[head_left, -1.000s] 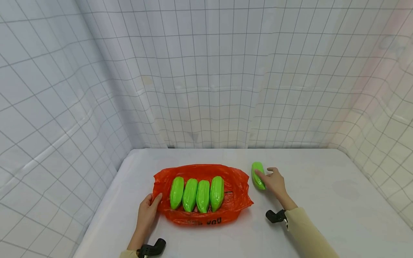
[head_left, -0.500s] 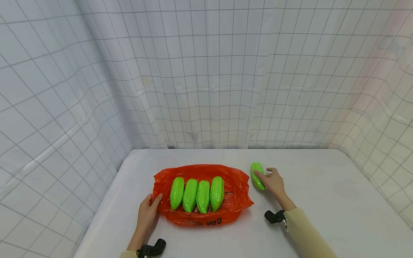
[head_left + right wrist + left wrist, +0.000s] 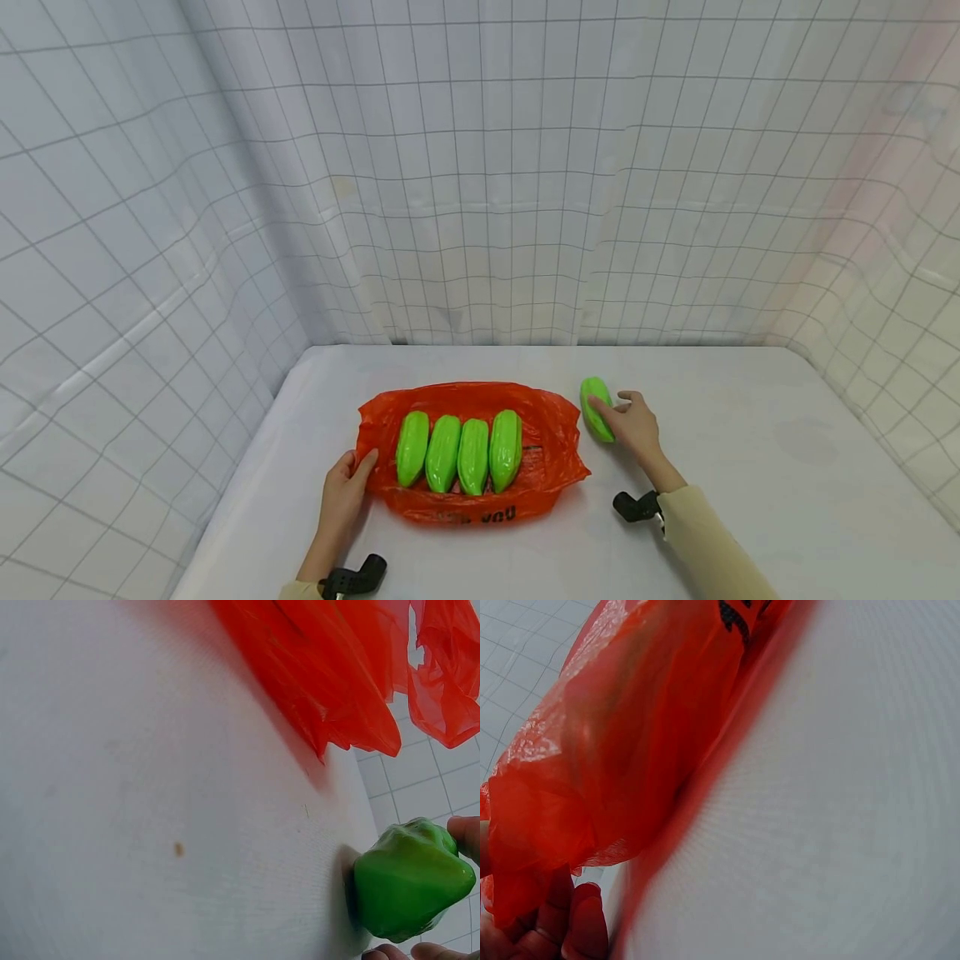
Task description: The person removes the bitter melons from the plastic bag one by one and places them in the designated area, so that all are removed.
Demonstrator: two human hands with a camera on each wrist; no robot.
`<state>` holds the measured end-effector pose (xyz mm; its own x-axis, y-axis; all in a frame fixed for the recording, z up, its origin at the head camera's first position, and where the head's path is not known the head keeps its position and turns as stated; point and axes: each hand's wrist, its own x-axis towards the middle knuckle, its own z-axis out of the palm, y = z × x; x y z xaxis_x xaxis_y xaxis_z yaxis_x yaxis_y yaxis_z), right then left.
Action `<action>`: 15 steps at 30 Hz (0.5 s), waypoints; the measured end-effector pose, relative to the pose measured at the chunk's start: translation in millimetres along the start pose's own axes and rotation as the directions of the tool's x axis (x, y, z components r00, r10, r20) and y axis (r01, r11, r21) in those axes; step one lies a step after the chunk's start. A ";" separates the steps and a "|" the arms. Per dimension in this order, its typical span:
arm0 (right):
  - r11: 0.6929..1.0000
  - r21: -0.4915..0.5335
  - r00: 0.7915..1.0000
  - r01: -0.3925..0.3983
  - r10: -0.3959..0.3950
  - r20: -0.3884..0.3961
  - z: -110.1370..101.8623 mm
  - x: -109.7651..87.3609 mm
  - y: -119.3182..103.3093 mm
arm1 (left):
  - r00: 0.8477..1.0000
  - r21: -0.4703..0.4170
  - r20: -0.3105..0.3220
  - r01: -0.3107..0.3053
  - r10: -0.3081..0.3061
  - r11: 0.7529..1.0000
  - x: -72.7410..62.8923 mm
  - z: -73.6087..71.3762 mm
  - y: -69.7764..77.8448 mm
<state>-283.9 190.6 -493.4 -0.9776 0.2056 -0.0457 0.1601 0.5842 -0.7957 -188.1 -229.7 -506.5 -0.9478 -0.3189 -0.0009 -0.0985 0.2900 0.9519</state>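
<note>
An orange-red plastic bag (image 3: 551, 412) lies spread in the middle of the white table, with dark lettering along its front. Several glossy green bananas (image 3: 472, 457) sit side by side in it. At its left edge my left hand (image 3: 343, 492) pinches the plastic; the left wrist view has the thin sheet (image 3: 544, 832) between thumb and curled fingers. To the right of the bag, my right hand (image 3: 637, 427) grips another green banana (image 3: 595, 392) between thumb and fingers. The right wrist view shows this banana's blunt ridged end (image 3: 409, 889), low over the table.
White grid-patterned curtains (image 3: 480, 208) enclose the table at the back and both sides. The white tabletop (image 3: 750, 433) ends at the rear curtain. A dark camera mount (image 3: 636, 506) sits on the right wrist, another mount (image 3: 356, 577) on the left.
My right hand has shifted slightly left, and the banana in it has moved the same way, nearer the bag. The left hand, the bag and the bananas in it stay put.
</note>
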 end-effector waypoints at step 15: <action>1.000 -0.005 1.000 -0.004 0.004 0.001 -0.5 0.2 1.5 | 1.000 0.007 -0.006 -0.005 0.005 1.000 0.1 0.3 -0.1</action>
<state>-283.8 192.0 -494.3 -0.9771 0.2072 -0.0490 0.1643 0.5877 -0.7922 -188.2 -229.6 -506.8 -0.9466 -0.3225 0.0056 -0.0958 0.2976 0.9499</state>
